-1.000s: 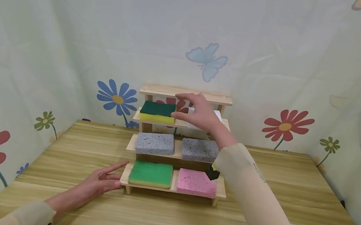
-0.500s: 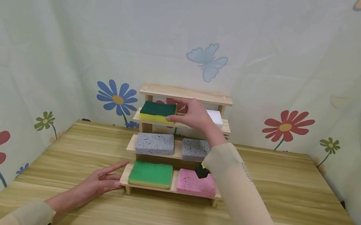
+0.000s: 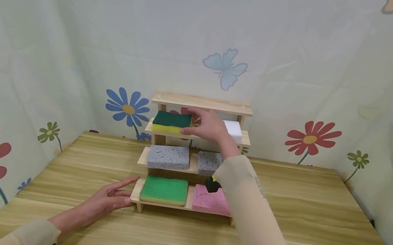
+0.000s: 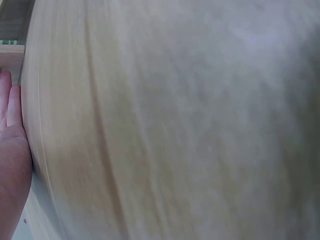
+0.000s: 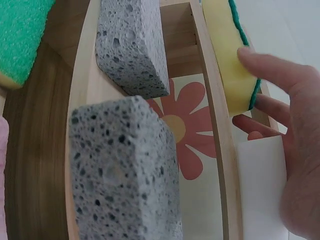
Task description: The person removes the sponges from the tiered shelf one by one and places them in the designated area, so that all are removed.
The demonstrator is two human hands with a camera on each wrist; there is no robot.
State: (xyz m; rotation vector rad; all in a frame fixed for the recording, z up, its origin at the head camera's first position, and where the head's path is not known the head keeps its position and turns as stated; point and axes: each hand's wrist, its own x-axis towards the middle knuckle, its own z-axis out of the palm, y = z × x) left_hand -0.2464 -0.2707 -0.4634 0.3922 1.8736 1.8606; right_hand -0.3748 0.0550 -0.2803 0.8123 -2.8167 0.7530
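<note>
A yellow scouring sponge [image 3: 171,122] with a dark green top sits at the left of the second-highest step of a wooden tiered rack [image 3: 203,103]. My right hand [image 3: 211,128] pinches its right end. In the right wrist view the thumb lies on the yellow front face [image 5: 229,65], and the other fingers reach behind the end. Under that hand's palm stands a white sponge block [image 3: 233,130], partly hidden in the head view. My left hand [image 3: 105,203] touches the left end of the lowest step with extended fingers.
Two grey speckled sponges, a left one [image 3: 168,157] and a right one [image 3: 208,164], lie on the step below. On the lowest step are a green scouring sponge [image 3: 164,190] and a pink sponge [image 3: 210,199]. A flowered curtain [image 3: 303,70] hangs behind the wooden table [image 3: 304,215].
My right hand has moved slightly down and left, its thumb and fingers closing on the end of the yellow sponge. The left hand and the rack have stayed put.
</note>
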